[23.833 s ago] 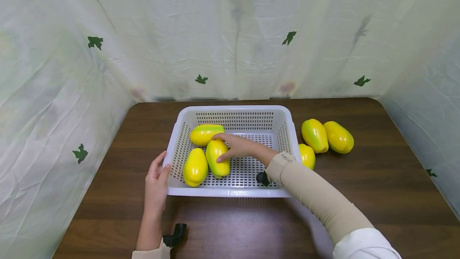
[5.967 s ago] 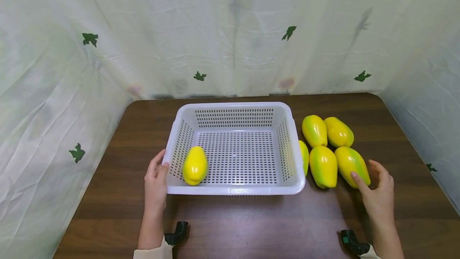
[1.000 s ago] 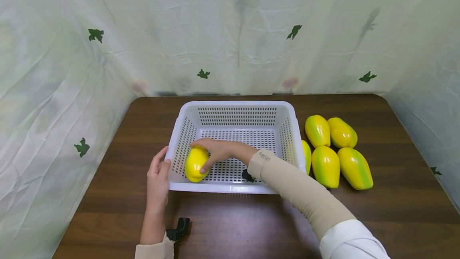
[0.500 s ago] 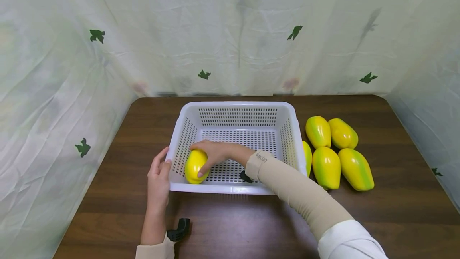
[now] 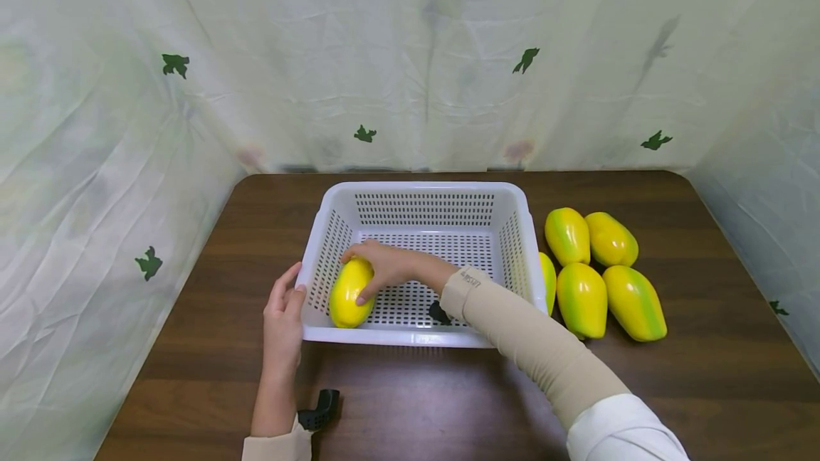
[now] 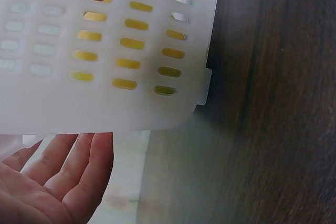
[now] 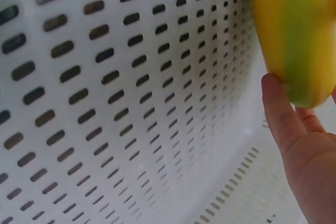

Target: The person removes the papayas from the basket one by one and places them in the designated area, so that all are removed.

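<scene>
A white perforated plastic basket (image 5: 423, 337) stands on the table, its left rim held by my left hand (image 5: 282, 326). In the left wrist view that hand's fingers (image 6: 94, 169) show beside the rim. Inside the basket, near its left wall, is a single glossy yellow-green papaya (image 5: 349, 301). My right hand (image 5: 387, 269) grips it from above, thumb on the near side and fingers on the far side. The right wrist view shows the papaya (image 7: 294, 30) above the thumb (image 7: 278, 103), close to the basket wall; part of its outline is cut off by the frame.
Several more papayas (image 5: 581, 301) lie grouped on the brown wooden table (image 5: 705, 375) to the right of the basket, one partly hidden behind its right rim. A pale patterned curtain (image 5: 423, 77) hangs behind and at both sides.
Earlier, two more papayas were in the basket; they now lie with the group at right. My right hand came from that group to the last one, which has just shifted slightly away from me.
</scene>
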Demonstrator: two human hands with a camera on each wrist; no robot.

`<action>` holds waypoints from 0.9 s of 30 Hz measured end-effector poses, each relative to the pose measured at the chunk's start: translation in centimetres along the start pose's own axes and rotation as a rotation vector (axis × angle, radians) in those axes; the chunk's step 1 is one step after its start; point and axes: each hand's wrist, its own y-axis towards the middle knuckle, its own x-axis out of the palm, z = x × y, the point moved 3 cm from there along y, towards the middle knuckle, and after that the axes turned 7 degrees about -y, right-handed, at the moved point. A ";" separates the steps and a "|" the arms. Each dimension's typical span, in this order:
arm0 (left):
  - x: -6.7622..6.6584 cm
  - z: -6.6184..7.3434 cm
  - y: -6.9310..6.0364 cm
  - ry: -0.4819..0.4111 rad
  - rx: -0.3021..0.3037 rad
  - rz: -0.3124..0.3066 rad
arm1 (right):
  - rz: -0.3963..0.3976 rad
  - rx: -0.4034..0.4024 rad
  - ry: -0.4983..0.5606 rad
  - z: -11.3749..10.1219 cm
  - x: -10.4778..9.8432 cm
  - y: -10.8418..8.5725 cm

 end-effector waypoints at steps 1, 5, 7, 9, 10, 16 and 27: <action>0.0 0.0 0.0 -0.001 0.000 -0.003 | 0.001 0.008 0.007 0.1 -0.1 -0.1; 0.0 0.2 0.0 -0.006 0.000 -0.009 | 0.006 0.025 0.038 0.4 -0.4 -0.2; 0.0 0.2 -0.1 -0.012 0.000 -0.011 | 0.012 0.021 0.061 0.5 -0.6 -0.3; 0.0 0.2 -0.1 -0.019 0.001 -0.011 | 0.014 0.008 0.098 0.5 -0.7 -0.3; 0.0 0.2 -0.1 -0.021 0.002 -0.011 | 0.015 0.002 0.113 0.5 -0.7 -0.4; 0.0 0.1 0.0 -0.019 0.000 -0.005 | 0.025 -0.036 0.182 0.6 -1.0 -0.6; 0.1 0.4 -0.1 -0.012 -0.002 -0.003 | 0.043 -0.076 0.174 1.1 -1.8 -1.1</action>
